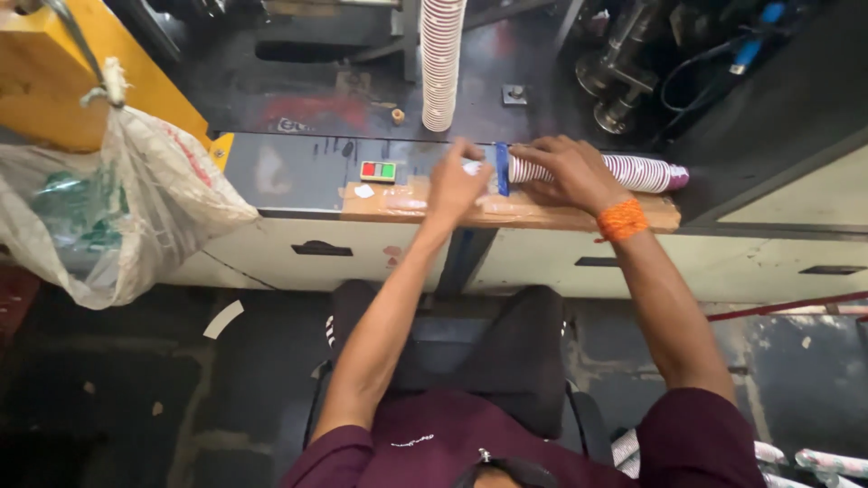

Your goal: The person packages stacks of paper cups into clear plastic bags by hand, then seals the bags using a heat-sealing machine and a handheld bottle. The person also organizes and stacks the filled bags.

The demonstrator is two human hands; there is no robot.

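Note:
A long sleeve of stacked paper cups [640,172], white with pink stripes, lies on its side on a wooden board [398,204] at the front of a machine. My right hand [565,170] rests on top of the stack's left part, fingers curled over it. My left hand [455,183] pinches at the stack's left end, beside a blue band [502,168] that stands across the stack. An orange thread band [622,220] circles my right wrist.
A tall upright stack of cups [441,59] rises behind on the dark machine deck. A red and green button pair [378,170] sits left of the board. A plastic sack [99,208] hangs at left from a yellow part. More cup sleeves [814,461] lie at bottom right.

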